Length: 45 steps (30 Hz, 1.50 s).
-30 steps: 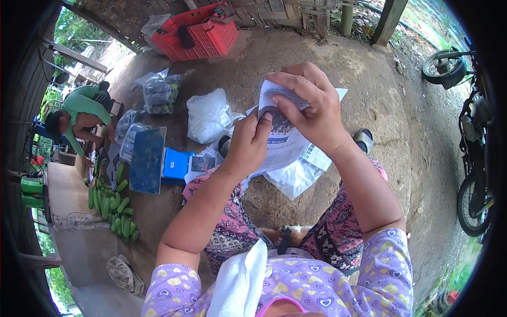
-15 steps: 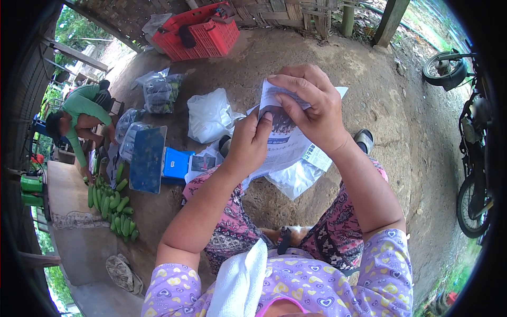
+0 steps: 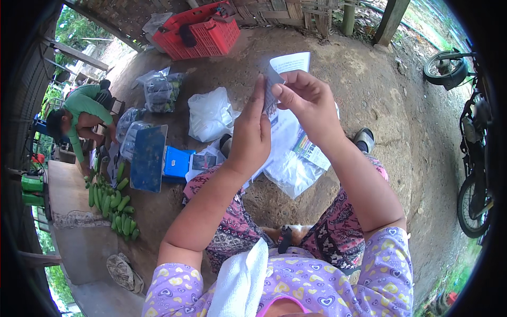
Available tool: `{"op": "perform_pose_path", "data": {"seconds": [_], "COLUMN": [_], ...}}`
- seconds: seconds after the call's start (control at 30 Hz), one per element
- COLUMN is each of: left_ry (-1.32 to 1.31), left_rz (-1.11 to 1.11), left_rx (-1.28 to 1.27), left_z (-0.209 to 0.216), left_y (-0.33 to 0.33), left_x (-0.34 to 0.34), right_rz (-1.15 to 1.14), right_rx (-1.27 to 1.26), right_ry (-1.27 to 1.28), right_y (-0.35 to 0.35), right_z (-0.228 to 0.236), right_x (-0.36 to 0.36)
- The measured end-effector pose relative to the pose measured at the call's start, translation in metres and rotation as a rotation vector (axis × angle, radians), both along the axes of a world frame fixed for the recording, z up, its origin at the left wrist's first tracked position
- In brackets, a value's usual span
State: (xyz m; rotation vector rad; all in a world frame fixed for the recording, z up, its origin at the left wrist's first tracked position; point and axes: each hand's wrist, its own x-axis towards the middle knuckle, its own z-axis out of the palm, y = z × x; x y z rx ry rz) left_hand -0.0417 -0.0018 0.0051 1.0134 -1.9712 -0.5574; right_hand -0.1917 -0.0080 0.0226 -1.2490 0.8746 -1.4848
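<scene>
Above my lap a printed newspaper sheet (image 3: 285, 129) is held up, its top edge curled over. My right hand (image 3: 311, 103) pinches the curled edge between thumb and fingers. My left hand (image 3: 251, 129) is upright at the sheet's left side, fingers straight and close together, the thumb along the paper; what lies behind its fingers is hidden. Below the sheet, a clear plastic bag (image 3: 293, 174) with a piece of printed paper (image 3: 311, 152) on it rests on the ground between my knees.
Left of me stands a blue scale (image 3: 177, 161) with a dark blue plate (image 3: 148, 158), near green bananas (image 3: 113, 203). A person in green (image 3: 87, 111) bends over there. White (image 3: 211, 115) and clear bags (image 3: 161, 94), a red crate (image 3: 198, 37) and a motorcycle (image 3: 472, 137) stand around.
The sheet's top edge has been turned up and curled over. My left fingers have straightened upward, and my right hand has shifted slightly down and left, pinching the paper's edge.
</scene>
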Motion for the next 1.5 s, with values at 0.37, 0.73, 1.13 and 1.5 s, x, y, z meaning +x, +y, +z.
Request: {"op": "perform_pose_path", "data": {"seconds": [0.37,0.73,1.13,1.5], "left_ry": [0.002,0.288,0.175,0.021], "left_rz": [-0.007,-0.177,0.362,0.228], "left_rx": [-0.065,-0.007,0.119,-0.16], "left_z": [-0.001,0.002,0.004,0.0], "left_y": [-0.001,-0.003,-0.024,-0.019], "left_x": [0.002,-0.001,0.04,0.055], "right_rz": [0.125,0.114,-0.129,-0.282], "right_rx": [0.095,0.096,0.202,-0.175], "right_ry": [-0.236,-0.18,0.779,0.689], "right_y": [-0.001,-0.002,-0.036,-0.038], "right_z": [-0.002,-0.005,-0.008,-0.026], "right_x": [-0.004,-0.005,-0.089,-0.073]}}
